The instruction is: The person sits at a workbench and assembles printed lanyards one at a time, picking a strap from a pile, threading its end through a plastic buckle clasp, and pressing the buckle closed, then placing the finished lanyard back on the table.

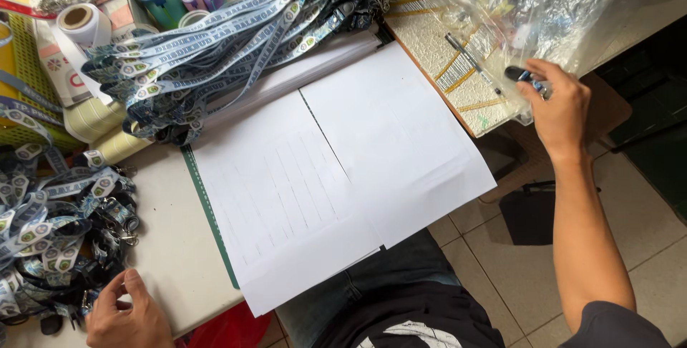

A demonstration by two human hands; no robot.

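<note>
Desk: white sheets (343,176) | right hand (562,108) grips dark object (521,76) | clear bag (544,4)

Right hand (559,104) far out on a nearly straight bare arm, back of hand up, fingers pinched together. Left hand (129,313) low and near, palm down, thumb and fingers spread.

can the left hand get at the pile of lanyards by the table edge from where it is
Probably yes. The left hand rests on the table edge, right beside the pile of lanyards, with nothing between them. The right hand is off at the plastic bag.
</note>
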